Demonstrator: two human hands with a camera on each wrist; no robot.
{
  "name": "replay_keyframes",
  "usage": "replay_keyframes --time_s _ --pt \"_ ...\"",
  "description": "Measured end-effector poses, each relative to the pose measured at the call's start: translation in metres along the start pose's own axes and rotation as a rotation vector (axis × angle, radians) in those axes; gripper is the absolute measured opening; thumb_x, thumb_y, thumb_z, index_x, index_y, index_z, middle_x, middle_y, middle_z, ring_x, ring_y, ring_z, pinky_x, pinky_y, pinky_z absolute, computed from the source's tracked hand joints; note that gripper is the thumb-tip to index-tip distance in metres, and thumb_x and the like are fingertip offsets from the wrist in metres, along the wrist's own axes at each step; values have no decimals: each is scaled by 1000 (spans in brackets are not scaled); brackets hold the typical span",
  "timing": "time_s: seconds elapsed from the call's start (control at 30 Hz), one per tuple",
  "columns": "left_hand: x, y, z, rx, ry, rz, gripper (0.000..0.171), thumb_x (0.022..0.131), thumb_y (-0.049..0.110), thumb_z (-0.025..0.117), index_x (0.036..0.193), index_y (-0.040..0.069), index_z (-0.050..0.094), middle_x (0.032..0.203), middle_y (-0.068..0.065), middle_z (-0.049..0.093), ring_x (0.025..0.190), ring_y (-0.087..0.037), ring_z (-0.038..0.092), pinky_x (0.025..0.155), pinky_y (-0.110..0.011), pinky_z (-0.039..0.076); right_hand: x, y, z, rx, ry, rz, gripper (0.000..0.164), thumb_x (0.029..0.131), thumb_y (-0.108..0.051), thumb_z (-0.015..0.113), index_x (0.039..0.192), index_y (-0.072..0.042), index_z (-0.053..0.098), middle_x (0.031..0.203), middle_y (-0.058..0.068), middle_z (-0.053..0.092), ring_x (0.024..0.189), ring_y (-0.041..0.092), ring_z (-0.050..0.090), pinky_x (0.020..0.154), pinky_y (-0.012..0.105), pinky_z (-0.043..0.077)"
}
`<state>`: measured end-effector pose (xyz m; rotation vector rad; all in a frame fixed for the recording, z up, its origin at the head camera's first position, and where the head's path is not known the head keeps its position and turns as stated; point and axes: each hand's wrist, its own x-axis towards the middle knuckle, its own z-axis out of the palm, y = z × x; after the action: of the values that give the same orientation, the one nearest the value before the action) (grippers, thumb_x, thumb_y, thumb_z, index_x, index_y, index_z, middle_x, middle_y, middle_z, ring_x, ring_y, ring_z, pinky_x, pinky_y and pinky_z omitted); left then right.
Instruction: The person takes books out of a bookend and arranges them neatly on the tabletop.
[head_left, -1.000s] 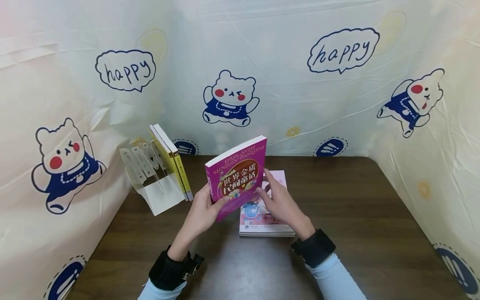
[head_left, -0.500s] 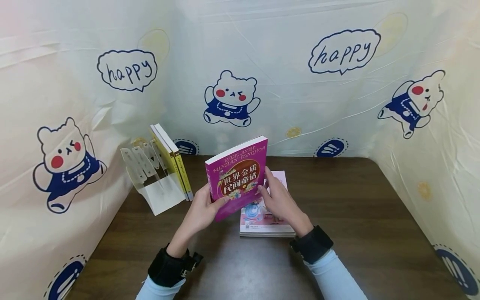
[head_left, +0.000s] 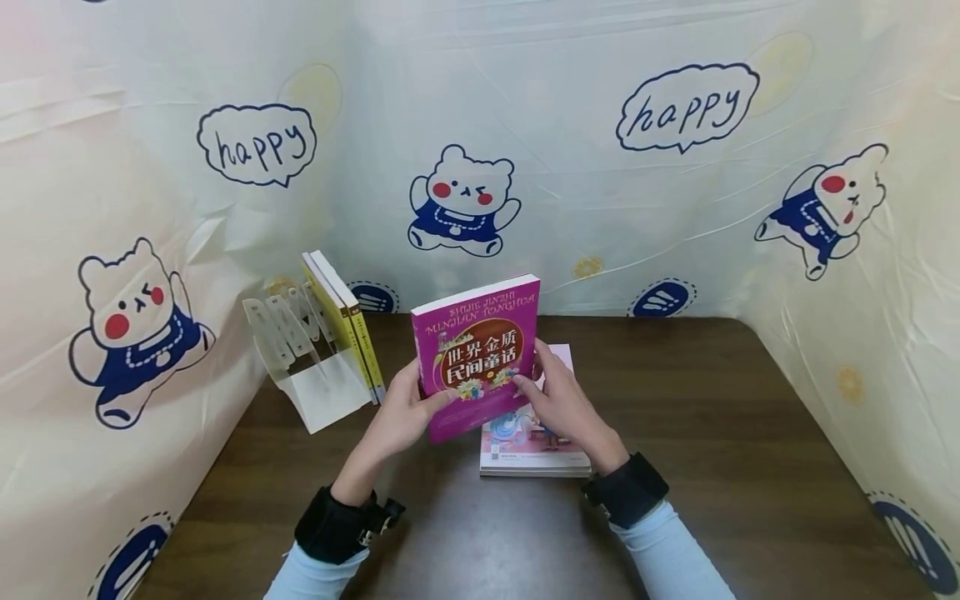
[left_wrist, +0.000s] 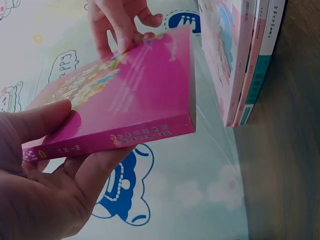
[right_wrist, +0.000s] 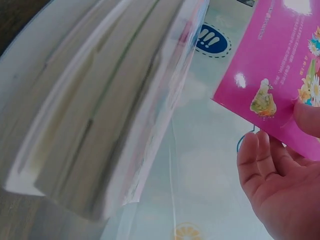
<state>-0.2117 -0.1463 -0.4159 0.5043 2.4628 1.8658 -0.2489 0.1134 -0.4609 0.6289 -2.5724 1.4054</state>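
A magenta paperback book (head_left: 476,350) with a brown oval on its cover is held up, tilted, above the table. My left hand (head_left: 401,412) grips its left, spine edge, thumb on the front cover and fingers behind, as the left wrist view shows along the book's spine (left_wrist: 145,136). At the opposite edge my right hand (head_left: 562,396) pinches the book, thumb in front; the right wrist view shows its fingers (right_wrist: 265,155) under the cover. Beneath and partly hidden by the held book and right hand lies a stack of books with a pink top cover (head_left: 536,457).
A white bookend rack (head_left: 322,396) stands at the left on the brown table (head_left: 712,433). Two yellow-spined books (head_left: 352,333) lean upright in it. A pale printed curtain (head_left: 570,200) surrounds the table at the back and sides.
The magenta book has turned slightly so its front cover faces me more squarely. Both hands keep their hold. The stack and the rack stay put.
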Motion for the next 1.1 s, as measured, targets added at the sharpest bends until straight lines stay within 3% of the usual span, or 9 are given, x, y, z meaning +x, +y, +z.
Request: replay_keyframes --time_s 0.27,0.57,0.7,0.93,1.1 --pt "4 -2 1 -32 72 -5 63 98 -1 67 154 11 41 140 -23 63 121 -39 68 97 -58 59 -3 1 -1 -1 10 -11 62 103 -21 67 155 -13 36 121 11 66 95 23 59 70 36 55" --pt "7 -7 4 -54 173 -30 58 95 -1 72 144 8 43 134 -24 69 113 -38 73 95 -59 59 -9 -3 -1 3 27 32 58 101 -23 69 151 -13 41 125 10 65 102 25 63 86 45 63" --pt "9 -9 7 -75 208 -34 52 96 0 72 139 5 45 130 -23 72 110 -36 74 95 -57 60 -10 -3 -1 -2 42 28 59 100 -23 70 151 -15 41 124 8 65 102 26 64 85 45 64" --pt "10 -10 12 -73 210 -8 48 98 -3 66 139 5 42 132 -24 70 111 -38 73 93 -57 61 -11 -2 -2 -6 47 30 59 100 -24 70 151 -15 42 125 9 66 101 23 65 83 44 65" --pt "10 -10 16 10 209 1 54 99 -1 66 144 8 38 137 -23 65 116 -39 71 92 -59 61 -13 -1 -3 6 52 36 57 101 -25 69 150 -15 42 124 8 66 101 20 67 82 43 66"
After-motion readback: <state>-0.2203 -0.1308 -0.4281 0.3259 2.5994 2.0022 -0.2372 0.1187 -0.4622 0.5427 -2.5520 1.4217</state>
